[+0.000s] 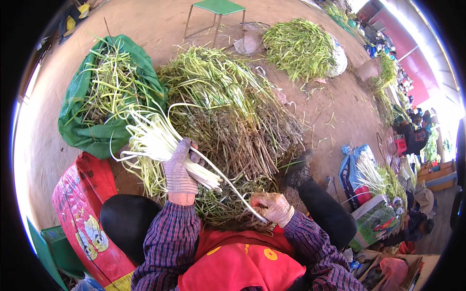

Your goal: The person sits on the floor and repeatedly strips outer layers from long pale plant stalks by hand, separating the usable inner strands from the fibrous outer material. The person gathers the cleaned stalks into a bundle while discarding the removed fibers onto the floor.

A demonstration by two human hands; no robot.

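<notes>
In a knitted grey glove, my left hand (182, 167) grips a bundle of long pale stalks (156, 140), with their leafy ends fanned to the upper left and their cut-looking white ends to the lower right. One separate white stalk (227, 177) runs from the left hand's fingers down to my right hand (272, 207). That hand wears a thin, stained glove, and its curled fingers appear to pinch the stalk near its lower end; the fingertips are partly hidden. Beyond both hands lies a large heap of green-leaved plants (225, 109), their brown, soiled stems pointing toward me.
A green woven sack (69, 105) of leafy scraps stands at left, above a red printed sack (87, 218). A green stool (218, 6) and another leafy pile (300, 49) are farther back. Bags with bundled stalks (369, 171) stand at right; people sit beyond.
</notes>
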